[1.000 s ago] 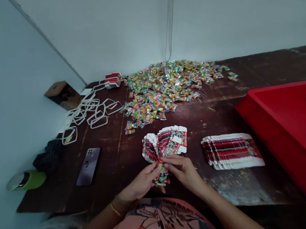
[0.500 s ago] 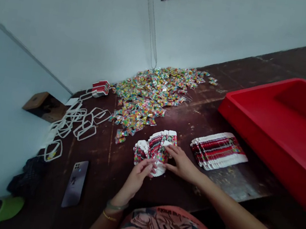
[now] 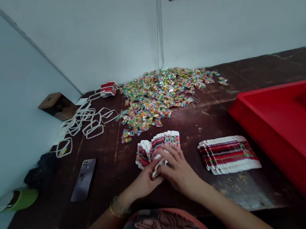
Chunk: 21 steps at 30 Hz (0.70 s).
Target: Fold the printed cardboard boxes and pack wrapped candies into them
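Observation:
My left hand [image 3: 144,183] and my right hand [image 3: 177,168] meet at the near end of a fanned stack of flat red-and-white printed cartons [image 3: 156,147] on the dark wooden table [image 3: 197,120]. Both pinch one small flat carton [image 3: 158,165] between their fingertips, its white edge showing. A second fanned stack of the same cartons [image 3: 228,154] lies to the right of my right hand. A large heap of small colourful wrapped packets [image 3: 158,96] spreads behind the stacks toward the wall.
A red plastic tray [image 3: 286,128] fills the right side. White card cut-out frames [image 3: 87,121] lie scattered at left, with a phone [image 3: 83,179], a dark cloth [image 3: 40,171] and a green-capped bottle [image 3: 16,198]. A small carton pile [image 3: 108,88] and a brown box [image 3: 57,105] sit by the wall.
The single carton held up in front of the stack came down to it. My right hand now covers the stack's near end and both hands close together on the carton.

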### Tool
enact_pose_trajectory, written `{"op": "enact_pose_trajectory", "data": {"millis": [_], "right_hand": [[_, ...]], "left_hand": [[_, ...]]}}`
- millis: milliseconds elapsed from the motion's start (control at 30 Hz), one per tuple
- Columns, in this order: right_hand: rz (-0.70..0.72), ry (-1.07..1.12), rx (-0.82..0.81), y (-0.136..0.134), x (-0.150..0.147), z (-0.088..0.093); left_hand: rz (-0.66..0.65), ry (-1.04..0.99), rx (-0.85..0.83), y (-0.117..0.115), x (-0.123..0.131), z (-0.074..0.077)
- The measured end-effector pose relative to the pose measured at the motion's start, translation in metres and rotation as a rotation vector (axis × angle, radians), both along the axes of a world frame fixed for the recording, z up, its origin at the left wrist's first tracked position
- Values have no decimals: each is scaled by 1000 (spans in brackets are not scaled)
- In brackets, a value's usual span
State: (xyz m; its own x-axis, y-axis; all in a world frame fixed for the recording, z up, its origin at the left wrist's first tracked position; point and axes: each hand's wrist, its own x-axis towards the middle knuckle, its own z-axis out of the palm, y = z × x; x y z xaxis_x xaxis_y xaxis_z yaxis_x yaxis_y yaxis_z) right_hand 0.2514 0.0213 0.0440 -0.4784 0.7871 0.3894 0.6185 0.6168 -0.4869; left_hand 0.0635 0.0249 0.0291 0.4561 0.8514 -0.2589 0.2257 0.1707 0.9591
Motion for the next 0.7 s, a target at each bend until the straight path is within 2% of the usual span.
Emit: {"op": "enact_pose_trajectory", "data": {"millis": [33,100,167,200,300,367,500,567,700], "right_hand": [[47,11,-12,-6,-1,11],[65,60,-128,-16,-1,23],[38,94,-264,-20,2,24],[32,102,-311,-21,3,22],[51,125,-374,-22,4,16],[110,164,-427,-22,4,17],[231,270,-587,-23,8,20],[208,367,-673,-24,12,12],[35,481,-783,-31,15,-19]], "left_hand": [[-40,-27,-98,-1,3,0],[-27,-57,-202,-4,6,-1],[23,-85,-209,-7,8,-4],[4,-101,-233,-9,8,-4],[-190,-111,-382,-13,10,-3],[-262,-105,-368,-15,12,-1],[-179,-147,-192,-19,20,-3],[-159,-93,-191,-23,21,-9],[-112,11,-240,-36,16,-23]]}}
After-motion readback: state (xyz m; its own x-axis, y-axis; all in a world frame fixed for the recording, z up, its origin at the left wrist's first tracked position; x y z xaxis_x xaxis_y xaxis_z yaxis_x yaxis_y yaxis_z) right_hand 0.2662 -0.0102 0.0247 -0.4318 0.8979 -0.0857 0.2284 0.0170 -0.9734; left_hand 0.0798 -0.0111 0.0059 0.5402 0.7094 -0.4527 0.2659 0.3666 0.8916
